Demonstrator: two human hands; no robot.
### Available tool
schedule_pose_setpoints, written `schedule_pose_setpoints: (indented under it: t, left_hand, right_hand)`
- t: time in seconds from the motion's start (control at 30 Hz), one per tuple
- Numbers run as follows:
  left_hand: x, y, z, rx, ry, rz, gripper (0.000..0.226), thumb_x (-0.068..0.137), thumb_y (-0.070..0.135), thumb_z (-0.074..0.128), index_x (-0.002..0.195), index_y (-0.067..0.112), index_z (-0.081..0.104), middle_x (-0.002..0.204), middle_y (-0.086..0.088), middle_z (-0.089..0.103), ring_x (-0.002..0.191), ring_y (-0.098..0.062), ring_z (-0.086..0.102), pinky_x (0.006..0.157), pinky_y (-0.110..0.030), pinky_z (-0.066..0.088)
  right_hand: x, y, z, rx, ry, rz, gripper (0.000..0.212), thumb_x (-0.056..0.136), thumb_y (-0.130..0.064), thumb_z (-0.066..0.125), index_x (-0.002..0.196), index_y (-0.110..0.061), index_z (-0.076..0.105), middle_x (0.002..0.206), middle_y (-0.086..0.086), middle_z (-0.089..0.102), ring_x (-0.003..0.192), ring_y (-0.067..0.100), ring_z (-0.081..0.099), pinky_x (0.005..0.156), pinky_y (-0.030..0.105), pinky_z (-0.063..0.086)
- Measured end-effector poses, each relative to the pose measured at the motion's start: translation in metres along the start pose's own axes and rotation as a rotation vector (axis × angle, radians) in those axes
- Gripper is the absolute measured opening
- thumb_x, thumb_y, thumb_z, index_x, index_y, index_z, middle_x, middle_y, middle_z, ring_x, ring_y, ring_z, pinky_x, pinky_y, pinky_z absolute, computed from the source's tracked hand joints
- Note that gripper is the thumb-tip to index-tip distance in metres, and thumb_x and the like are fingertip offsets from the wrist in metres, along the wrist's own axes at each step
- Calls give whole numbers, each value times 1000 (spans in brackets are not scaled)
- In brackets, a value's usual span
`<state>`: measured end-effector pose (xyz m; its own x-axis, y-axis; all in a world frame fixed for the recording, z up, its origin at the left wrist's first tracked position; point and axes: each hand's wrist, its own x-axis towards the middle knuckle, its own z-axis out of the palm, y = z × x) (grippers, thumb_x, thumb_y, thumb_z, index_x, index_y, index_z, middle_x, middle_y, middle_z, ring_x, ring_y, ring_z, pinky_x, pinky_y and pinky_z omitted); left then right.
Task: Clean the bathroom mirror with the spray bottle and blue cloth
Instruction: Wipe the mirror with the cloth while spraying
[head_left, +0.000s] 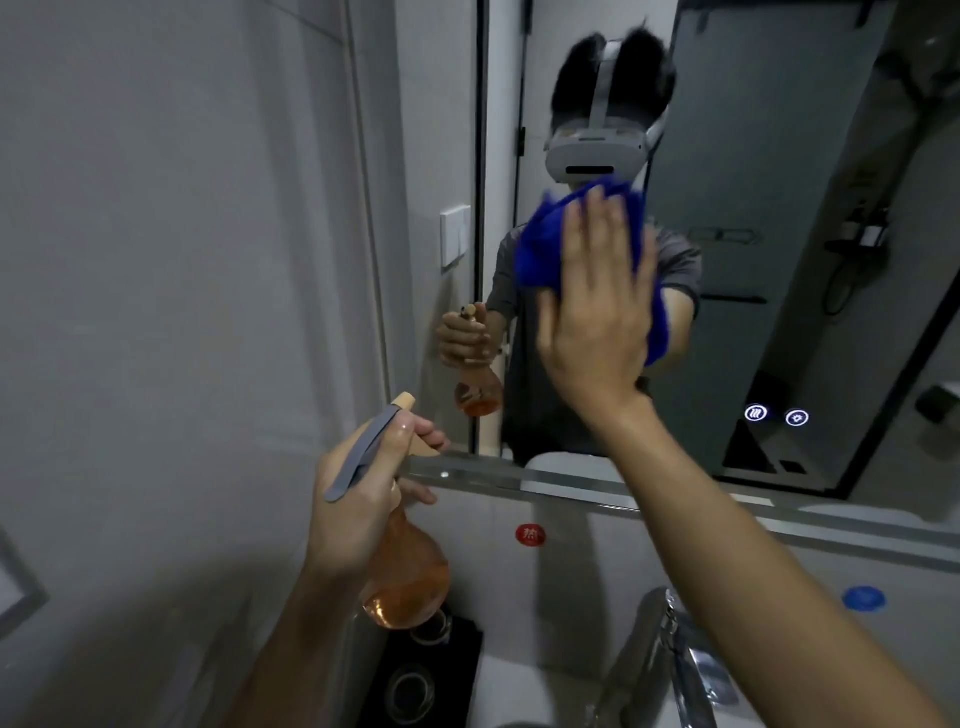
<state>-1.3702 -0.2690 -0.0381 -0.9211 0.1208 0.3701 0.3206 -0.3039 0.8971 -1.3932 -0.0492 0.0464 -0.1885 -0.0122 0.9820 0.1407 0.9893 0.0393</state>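
Lower left, left hand (358, 499) grips the orange spray bottle (405, 577) by its neck; mid-frame, right hand (597, 312) has fingers flat, pressing the blue cloth (540, 244) against the mirror (779, 208).

White surface (506, 691) along the bottom edge. At 7 o'clock, black tray (457, 660) lying on it, two clear glass items in the tray. At 5 o'clock, chrome faucet (660, 660) rising from the surface.
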Motion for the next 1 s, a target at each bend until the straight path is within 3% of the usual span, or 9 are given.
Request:
schedule_pose_setpoints:
  t: [0.17,0.3,0.43,0.5,0.6,0.7,0.77,0.87,1.0]
  left_hand:
    - [-3,-5,-4,-8,15,-10,32,91,33,63,94,4,74,91,-19,75,89,-32,72,55,-35,57]
    - [-3,-7,-10,31,10,-4,38,88,32,58,106,1,71,89,-13,77,81,-21,74,54,-30,58]
    - [-3,-6,-16,41,16,10,36,87,31,58,102,1,72,88,-14,77,74,-27,73,55,-34,59]
    - [-5,-5,-16,29,23,24,37,87,30,58,101,0,72,88,-15,76,76,-29,72,53,-34,57]
    - [-9,-4,-18,15,62,47,28,90,29,63,93,3,74,86,-17,75,79,-33,71,51,-32,54]
    - [-13,-8,-21,39,79,56,29,90,28,63,92,1,75,84,-16,75,78,-30,71,50,-33,53]
    - [-17,-12,-22,51,99,56,29,88,28,60,84,4,76,81,-13,75,82,-31,71,49,-35,53]
    - [-21,-15,-22,70,103,29,26,87,29,61,79,10,77,83,-13,76,87,-30,72,51,-38,54]
    - [-28,-17,-22,128,57,14,30,89,33,59,88,8,76,88,-13,76,90,-30,72,58,-43,55]
  right_hand:
    - [-98,-42,38,12,-297,-457,67,92,-8,52,154,-6,27,161,14,24,151,29,18,122,53,10]
    - [-166,-58,53,-81,-656,-743,80,85,-16,65,152,-11,24,161,11,24,150,28,7,121,51,-8]
    - [-157,-54,61,-169,-748,-995,78,81,-20,72,150,-14,37,157,7,36,149,28,21,121,55,-10]
    - [-126,-58,61,-146,-691,-1004,78,78,-17,75,148,-15,40,158,8,34,150,31,19,121,57,-4]
    - [-57,-70,56,-102,-515,-891,82,84,-9,65,155,-12,23,164,12,17,152,31,9,121,57,-4]
    - [12,-81,51,-54,-326,-640,77,86,-5,60,155,-7,24,163,14,21,151,30,15,122,55,2]
    - [34,-85,55,18,-240,-488,76,85,-11,69,150,-1,33,158,17,32,148,32,26,120,54,10]
    - [21,-93,61,59,-228,-409,70,91,-12,61,152,-2,29,160,16,28,149,31,24,120,52,11]
    - [-45,-95,58,29,-439,-598,74,92,-11,49,157,-6,13,165,14,11,152,30,5,123,51,-2]
